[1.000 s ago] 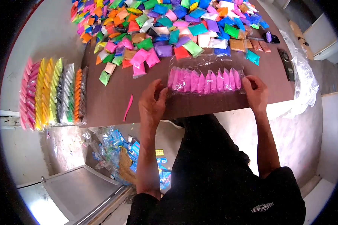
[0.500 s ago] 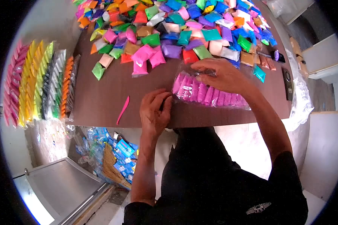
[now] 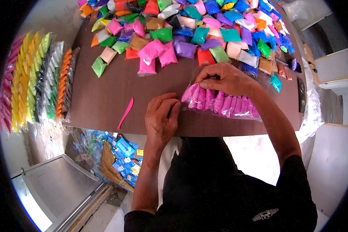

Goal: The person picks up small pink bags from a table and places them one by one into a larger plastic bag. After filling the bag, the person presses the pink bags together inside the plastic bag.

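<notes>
A clear plastic bag [image 3: 241, 113] lies near the table's front edge. Inside it, several bright pink rolls [image 3: 208, 99] sit side by side, the leftmost one tilted. My right hand [image 3: 226, 79] reaches over the bag from above, thumb and fingers pinched on its upper film near the left end. My left hand [image 3: 162, 116] rests at the bag's left end with curled fingers; whether film lies between them is hidden. Left of that hand, a thin pink plastic tool [image 3: 126, 113] lies on the brown table [image 3: 143, 89].
Many small colourful packets [image 3: 185, 33] cover the table's far part. Long bags of twisted coloured pieces [image 3: 38, 77] stand at the left. A dark device [image 3: 301, 96] lies at the right edge. Below are a straw broom [image 3: 110, 166] and blue packaging [image 3: 123, 149].
My right hand has come slightly down and right, its fingers closer together on the film. The leftmost pink roll leans more. The whole view has shifted a little.
</notes>
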The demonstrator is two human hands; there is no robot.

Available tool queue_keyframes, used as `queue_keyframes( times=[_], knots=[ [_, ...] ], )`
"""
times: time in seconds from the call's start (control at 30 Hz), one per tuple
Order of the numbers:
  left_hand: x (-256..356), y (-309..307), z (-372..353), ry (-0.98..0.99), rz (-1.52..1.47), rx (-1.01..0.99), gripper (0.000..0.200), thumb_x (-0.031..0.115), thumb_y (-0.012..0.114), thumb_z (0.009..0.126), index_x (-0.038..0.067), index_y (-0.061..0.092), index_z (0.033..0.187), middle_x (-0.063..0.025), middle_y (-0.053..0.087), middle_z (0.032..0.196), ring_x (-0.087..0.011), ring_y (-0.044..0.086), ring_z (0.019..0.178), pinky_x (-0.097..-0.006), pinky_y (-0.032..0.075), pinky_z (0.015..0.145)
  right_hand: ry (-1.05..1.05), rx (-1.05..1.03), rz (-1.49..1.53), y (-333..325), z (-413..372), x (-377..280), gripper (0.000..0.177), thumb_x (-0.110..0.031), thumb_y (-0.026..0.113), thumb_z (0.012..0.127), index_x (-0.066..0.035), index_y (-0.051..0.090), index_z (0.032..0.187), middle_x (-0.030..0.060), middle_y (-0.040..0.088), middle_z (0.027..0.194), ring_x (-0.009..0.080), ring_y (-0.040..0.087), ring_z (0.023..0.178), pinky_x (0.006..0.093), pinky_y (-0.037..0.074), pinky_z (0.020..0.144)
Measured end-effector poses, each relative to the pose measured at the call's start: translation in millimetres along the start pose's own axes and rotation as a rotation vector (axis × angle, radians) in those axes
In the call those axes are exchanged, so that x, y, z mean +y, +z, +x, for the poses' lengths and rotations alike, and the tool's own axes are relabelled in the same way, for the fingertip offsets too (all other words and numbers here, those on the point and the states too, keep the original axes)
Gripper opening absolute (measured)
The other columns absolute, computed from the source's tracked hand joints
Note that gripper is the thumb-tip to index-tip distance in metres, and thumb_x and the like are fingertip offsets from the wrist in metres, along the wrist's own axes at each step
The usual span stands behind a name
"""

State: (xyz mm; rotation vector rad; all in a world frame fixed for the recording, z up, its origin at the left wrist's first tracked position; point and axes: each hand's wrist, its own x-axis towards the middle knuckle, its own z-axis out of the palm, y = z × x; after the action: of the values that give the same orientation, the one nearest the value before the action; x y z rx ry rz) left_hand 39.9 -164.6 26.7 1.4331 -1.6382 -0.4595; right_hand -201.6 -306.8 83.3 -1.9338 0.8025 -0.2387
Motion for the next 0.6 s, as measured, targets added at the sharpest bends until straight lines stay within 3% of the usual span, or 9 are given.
queue_keyframes(
  times=[0.13,0.23,0.53,0.6],
  knots=[
    [0.7,-1.1,0.6,0.006,-0.002,-0.007,0.01,0.004,0.077,0.09,0.003,0.076,0.1,-0.0143,0.076,0.113,-0.0346,0.071,0.106,-0.0443,0.056,0.092,-0.016,0.002,-0.024,6.3,2.6,2.6,0.025,-0.021,0.07,0.101,-0.002,0.073,0.117,0.0114,0.076,0.108,0.0209,0.071,0.102,0.0362,0.055,0.092],
    [-0.2,0.1,-1.1,-0.002,-0.01,0.003,0.011,0.003,0.076,0.09,0.002,0.076,0.101,-0.0149,0.076,0.113,-0.0343,0.072,0.106,-0.0441,0.056,0.093,-0.132,0.073,-0.046,14.5,1.5,-0.3,0.023,-0.015,0.068,0.103,-0.002,0.072,0.121,0.0078,0.075,0.107,0.018,0.07,0.1,0.0342,0.055,0.089],
    [3.3,-0.9,0.5,-0.008,-0.026,0.011,0.014,0.003,0.075,0.092,0.002,0.077,0.106,-0.0154,0.076,0.114,-0.0337,0.072,0.106,-0.0431,0.056,0.094,-0.057,-0.037,-0.133,6.0,13.7,-13.0,0.023,-0.019,0.065,0.106,-0.001,0.073,0.117,0.0116,0.076,0.108,0.0232,0.072,0.099,0.0373,0.056,0.089],
    [2.9,-1.2,0.2,-0.007,-0.027,0.012,0.014,0.004,0.074,0.093,0.003,0.078,0.106,-0.0155,0.076,0.114,-0.0338,0.072,0.107,-0.0428,0.056,0.094,-0.142,0.011,-0.105,8.0,16.7,-9.1,0.023,-0.021,0.065,0.103,-0.001,0.074,0.111,0.0159,0.077,0.101,0.0287,0.074,0.092,0.0406,0.056,0.085]
  ],
)
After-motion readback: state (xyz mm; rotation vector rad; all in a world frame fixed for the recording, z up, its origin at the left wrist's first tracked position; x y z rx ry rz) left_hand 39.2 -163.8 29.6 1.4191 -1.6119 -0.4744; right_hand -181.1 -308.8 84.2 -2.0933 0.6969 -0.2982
